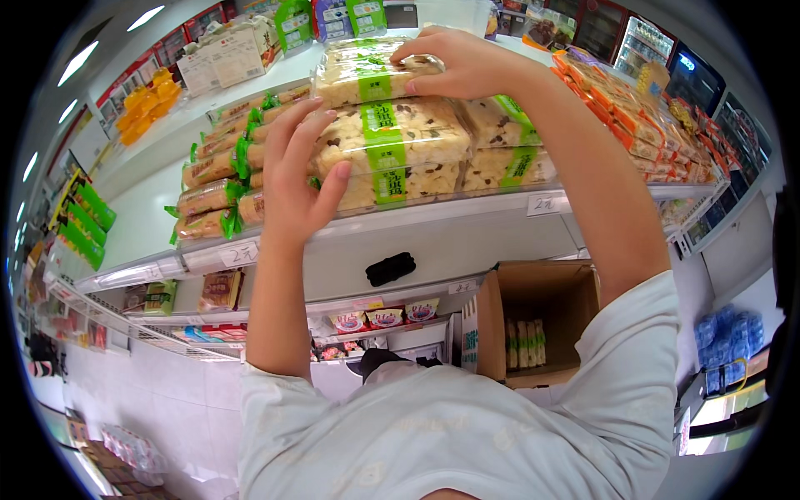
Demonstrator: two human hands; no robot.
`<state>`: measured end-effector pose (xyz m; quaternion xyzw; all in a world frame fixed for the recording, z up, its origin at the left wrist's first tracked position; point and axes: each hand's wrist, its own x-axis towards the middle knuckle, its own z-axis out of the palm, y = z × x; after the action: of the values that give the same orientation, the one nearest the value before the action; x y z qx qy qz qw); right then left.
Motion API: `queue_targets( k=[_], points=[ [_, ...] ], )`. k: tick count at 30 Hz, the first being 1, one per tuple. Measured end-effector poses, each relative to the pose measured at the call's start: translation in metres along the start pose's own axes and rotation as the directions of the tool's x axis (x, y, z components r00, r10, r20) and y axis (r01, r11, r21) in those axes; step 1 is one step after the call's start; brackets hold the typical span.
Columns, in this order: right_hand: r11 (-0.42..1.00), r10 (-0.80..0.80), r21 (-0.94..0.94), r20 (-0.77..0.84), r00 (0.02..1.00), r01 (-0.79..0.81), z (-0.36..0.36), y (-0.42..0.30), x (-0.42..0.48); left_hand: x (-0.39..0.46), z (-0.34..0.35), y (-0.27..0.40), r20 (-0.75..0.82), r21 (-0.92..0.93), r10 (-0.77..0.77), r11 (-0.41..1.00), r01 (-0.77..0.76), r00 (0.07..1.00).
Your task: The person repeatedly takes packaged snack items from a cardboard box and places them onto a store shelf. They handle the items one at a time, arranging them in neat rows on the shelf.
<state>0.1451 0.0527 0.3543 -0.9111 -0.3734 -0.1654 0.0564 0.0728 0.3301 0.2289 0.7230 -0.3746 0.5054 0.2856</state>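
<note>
Clear packages of pale puffed pastry with raisins and green bands, the front stack (425, 134), stand on the upper shelf. My right hand (431, 62) rests with its fingers spread over the topmost package (344, 69) of this stack; whether it grips it I cannot tell. At the stack's left front corner is my left hand (304, 169), thumb and fingers apart, holding nothing. More of the same packages (500, 125) stand in a second stack to the right. Rolls in clear wrappers with green ends (209, 165) lie piled left of my left hand.
Orange-edged snack packs (631, 106) fill the shelf's right side. An open cardboard box (547, 275) with several packages inside stands below, by my right arm. A black object (390, 269) lies on the lower shelf. White cartons (228, 56) and green pouches (294, 25) stand behind.
</note>
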Motion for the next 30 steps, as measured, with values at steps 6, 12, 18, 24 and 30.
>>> queue_targets(
  k=[6,12,18,24,30],
  points=[
    [0.989,-0.149,-0.076,-0.527,0.836,0.129,0.013,-0.011,-0.043,-0.002,0.007,0.006,-0.135,0.102,0.082,0.992,-0.069,0.987],
    [0.946,0.075,0.323,-0.244,0.967,0.009,0.004,-0.065,-0.181,-0.079,0.023,0.064,-0.355,0.021,0.121,0.992,-0.122,0.927],
    [0.685,0.134,0.443,0.703,0.698,-0.578,0.09,-0.03,-0.284,-0.16,0.091,0.152,0.289,-0.487,-0.038,0.854,0.181,0.957],
    [0.643,0.41,-0.078,0.876,0.256,-0.762,0.317,0.049,-0.38,-0.173,0.134,0.211,0.641,-0.566,0.359,0.818,0.103,0.678],
    [0.785,0.294,0.03,0.861,0.415,-0.619,0.413,0.016,-0.441,-0.178,0.127,0.217,0.738,-0.564,0.424,0.815,0.134,0.524]
  ],
)
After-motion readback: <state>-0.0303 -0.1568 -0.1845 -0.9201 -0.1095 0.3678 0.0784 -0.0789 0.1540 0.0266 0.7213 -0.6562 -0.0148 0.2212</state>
